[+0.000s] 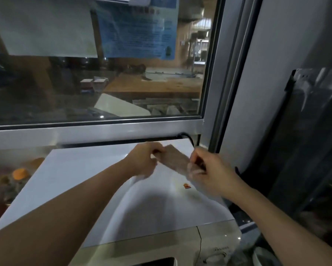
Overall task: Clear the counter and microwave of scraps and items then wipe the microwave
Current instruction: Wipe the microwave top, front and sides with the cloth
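A white microwave (69, 181) fills the lower middle, its flat top facing me. Above its back right part I hold a thin, brownish see-through scrap (175, 160), like a piece of wrapper. My left hand (144, 162) pinches its far left end and my right hand (213, 169) pinches its near right end. The scrap is stretched between both hands, just over the microwave top. A small red and orange sticker (187, 186) lies on the top, under my right hand.
A glass window (103, 73) with a metal frame rises right behind the microwave. A black power cord (188, 138) runs down at the back right corner. Bottles with orange caps (20, 173) stand at the left. A dark appliance (305, 131) stands at the right.
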Demonstrator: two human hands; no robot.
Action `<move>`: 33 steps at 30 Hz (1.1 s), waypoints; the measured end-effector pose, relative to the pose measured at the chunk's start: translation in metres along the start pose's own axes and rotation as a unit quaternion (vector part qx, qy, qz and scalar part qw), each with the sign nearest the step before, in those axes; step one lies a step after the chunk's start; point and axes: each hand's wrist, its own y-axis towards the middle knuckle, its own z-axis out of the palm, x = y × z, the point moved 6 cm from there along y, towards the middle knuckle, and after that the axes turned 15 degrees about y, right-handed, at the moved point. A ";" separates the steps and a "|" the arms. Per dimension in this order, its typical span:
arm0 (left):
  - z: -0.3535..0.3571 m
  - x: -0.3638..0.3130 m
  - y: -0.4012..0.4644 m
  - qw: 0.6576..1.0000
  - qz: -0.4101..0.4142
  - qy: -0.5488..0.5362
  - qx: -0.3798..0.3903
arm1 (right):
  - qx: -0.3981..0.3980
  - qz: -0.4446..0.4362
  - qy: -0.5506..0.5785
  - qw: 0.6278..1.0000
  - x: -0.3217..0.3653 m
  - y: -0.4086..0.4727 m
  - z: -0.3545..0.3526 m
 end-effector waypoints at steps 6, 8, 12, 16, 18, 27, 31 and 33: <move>0.001 0.032 -0.010 0.998 -0.027 0.064 0.010 | 0.022 -0.082 -0.105 0.991 0.010 0.027 0.020; -0.006 0.045 -0.011 0.992 -0.040 0.121 0.011 | 0.113 -0.082 -0.145 0.979 0.002 0.040 0.046; 0.000 0.065 -0.013 0.981 -0.057 0.171 0.067 | 0.183 0.001 -0.214 0.960 -0.022 0.029 0.067; 0.010 0.072 -0.016 0.986 -0.052 0.151 0.052 | 0.107 0.052 -0.243 0.963 -0.027 -0.003 0.056; 0.010 0.074 -0.018 0.987 -0.052 0.146 0.033 | 0.085 0.085 -0.246 0.962 -0.035 0.010 0.052; 0.012 0.079 -0.013 0.987 -0.063 0.142 0.034 | -0.019 0.220 -0.112 0.969 -0.097 0.135 0.027; 0.010 0.075 -0.015 0.985 -0.062 0.156 0.038 | 0.002 0.221 -0.118 0.968 -0.088 0.106 0.026; 0.009 0.074 -0.014 0.985 -0.057 0.160 0.040 | 0.018 0.223 -0.142 0.964 -0.076 0.068 0.024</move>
